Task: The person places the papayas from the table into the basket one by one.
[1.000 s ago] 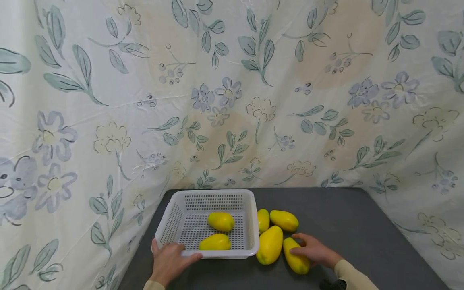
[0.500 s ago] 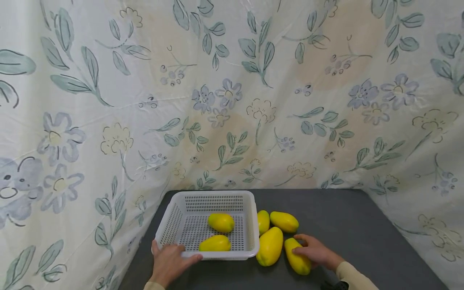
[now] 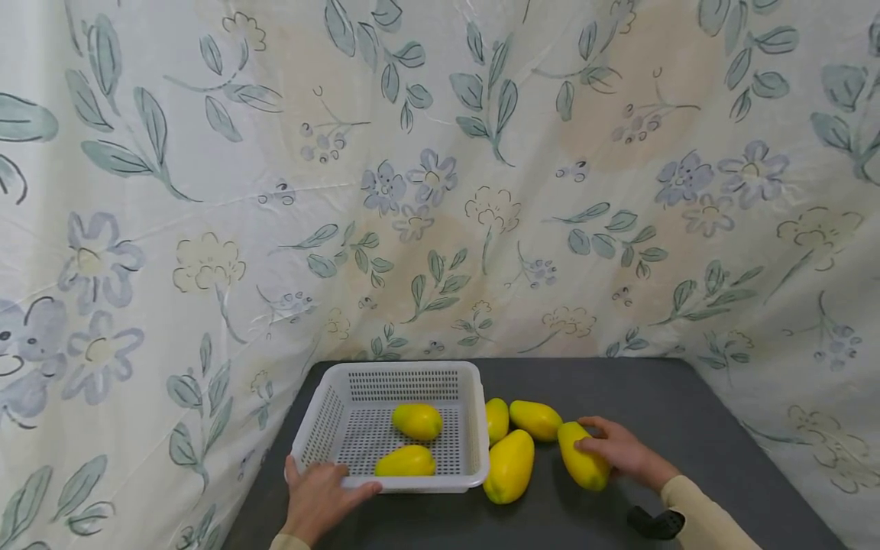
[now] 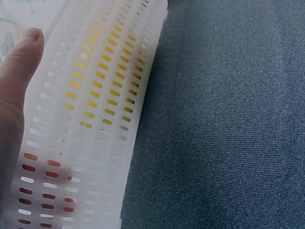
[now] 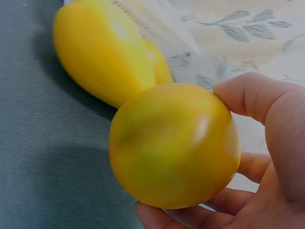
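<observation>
My right hand [image 3: 622,449] holds a yellow papaya [image 3: 583,457] by its sides, thumb on one side and fingers on the other. In the right wrist view this papaya [image 5: 174,145] shows its rounded end, with a shadow on the table beneath. My left hand [image 3: 321,496] grips the near left rim of a white plastic basket [image 3: 470,480]. In the left wrist view its thumb [image 4: 24,59] lies along the rim, and fingers show reddish through the slots of the basket wall [image 4: 95,148]. Inside the basket lie two papayas, one farther back [image 3: 417,422] and one near the front wall [image 3: 406,461].
Right of the basket, three papayas lie on the dark table [image 3: 619,389]: a large one in front [image 3: 509,467], one against the basket side [image 3: 496,420] and one behind [image 3: 536,420]. A floral curtain [image 3: 440,191] hangs around the table's back and sides.
My right hand has raised the papaya off the table and moved it back and slightly right, away from the large one. My left hand stays on the basket rim.
</observation>
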Demonstrator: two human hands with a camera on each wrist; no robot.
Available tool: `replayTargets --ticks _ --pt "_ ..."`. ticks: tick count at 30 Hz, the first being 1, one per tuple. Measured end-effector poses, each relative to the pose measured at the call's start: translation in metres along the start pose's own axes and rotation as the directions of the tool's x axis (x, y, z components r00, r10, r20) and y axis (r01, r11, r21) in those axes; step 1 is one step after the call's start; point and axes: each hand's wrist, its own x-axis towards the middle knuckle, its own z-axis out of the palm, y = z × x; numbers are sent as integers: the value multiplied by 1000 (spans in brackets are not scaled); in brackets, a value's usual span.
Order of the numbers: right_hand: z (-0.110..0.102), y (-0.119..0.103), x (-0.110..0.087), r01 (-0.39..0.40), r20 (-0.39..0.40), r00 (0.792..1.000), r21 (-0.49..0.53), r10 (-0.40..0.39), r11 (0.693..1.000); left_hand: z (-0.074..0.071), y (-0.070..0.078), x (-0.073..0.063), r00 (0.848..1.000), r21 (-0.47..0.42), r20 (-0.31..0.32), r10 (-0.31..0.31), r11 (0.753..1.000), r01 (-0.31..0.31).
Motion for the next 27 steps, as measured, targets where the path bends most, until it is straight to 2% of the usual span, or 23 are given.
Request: replayTargets --ticks 9,27 --pt "-18 -5 -5 25 -16 1000 2 -25 1000 0 -1 0 999 10 -31 19 1000 -19" --pt "-18 -9 -8 26 -36 999 -18 -27 999 3 -1 2 1000 11 -17 11 1000 -11"
